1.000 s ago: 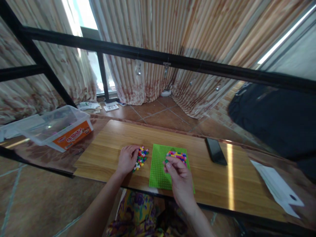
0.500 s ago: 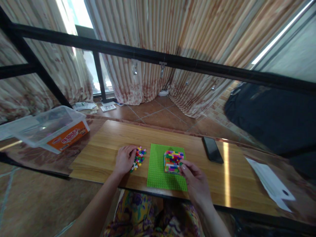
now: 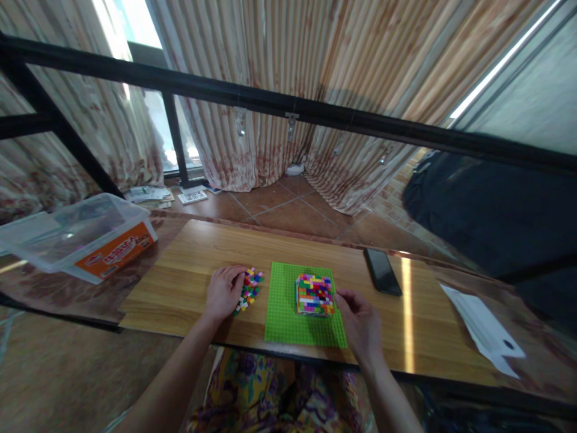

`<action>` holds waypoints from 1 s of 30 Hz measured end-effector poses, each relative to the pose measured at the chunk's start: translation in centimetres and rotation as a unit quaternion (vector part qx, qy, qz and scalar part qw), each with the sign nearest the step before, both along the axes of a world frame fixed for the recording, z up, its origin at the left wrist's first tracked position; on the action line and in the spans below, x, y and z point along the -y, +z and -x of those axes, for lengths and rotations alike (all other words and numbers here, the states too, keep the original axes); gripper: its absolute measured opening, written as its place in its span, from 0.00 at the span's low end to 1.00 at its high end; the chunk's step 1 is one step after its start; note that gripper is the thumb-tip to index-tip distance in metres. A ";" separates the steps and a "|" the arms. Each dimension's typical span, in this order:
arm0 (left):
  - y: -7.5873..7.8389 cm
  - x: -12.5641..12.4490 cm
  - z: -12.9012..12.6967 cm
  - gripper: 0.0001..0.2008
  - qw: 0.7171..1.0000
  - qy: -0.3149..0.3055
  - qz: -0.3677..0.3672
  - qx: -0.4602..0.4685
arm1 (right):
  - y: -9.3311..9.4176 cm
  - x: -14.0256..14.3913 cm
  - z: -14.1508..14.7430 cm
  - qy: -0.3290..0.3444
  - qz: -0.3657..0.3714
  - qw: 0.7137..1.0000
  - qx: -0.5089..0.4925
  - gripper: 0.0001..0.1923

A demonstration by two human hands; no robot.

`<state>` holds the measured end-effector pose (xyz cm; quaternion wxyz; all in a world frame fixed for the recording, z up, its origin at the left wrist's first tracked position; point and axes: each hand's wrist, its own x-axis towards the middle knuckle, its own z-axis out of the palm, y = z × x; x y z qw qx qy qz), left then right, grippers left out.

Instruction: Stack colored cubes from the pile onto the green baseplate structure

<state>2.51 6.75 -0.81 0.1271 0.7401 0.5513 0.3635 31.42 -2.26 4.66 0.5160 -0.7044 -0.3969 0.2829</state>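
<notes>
On the wooden tabletop, a green baseplate (image 3: 282, 328) carries a low square block of many-coloured toy bricks (image 3: 314, 294). Pinched fingers of my right hand (image 3: 363, 325) are at the block's right side, above the plate; whatever lies between the fingertips is too small to make out. Left of the plate is a small pile of loose toy bricks (image 3: 251, 290) in mixed colours. My left hand (image 3: 224, 291) rests at the pile's left edge, its fingers curled together and their tips partly hidden, so any brick in them is not visible.
A black phone (image 3: 382, 272) lies right of the baseplate, and a white plastic sheet (image 3: 482, 328) farther right. At the far left stands a clear plastic box (image 3: 97, 234) with an orange label. A black metal rail (image 3: 265, 102) crosses before the curtains.
My right hand has drawn back from the block's top to its right side, and the green brick seen at its fingertips no longer shows there. The left hand stays by the pile.
</notes>
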 end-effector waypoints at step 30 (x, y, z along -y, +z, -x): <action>0.2 0.1 0.0 0.14 1.000 0.008 0.006 -0.005 | -0.6 -1.6 0.9 0.041 -0.018 0.975 0.218 0.16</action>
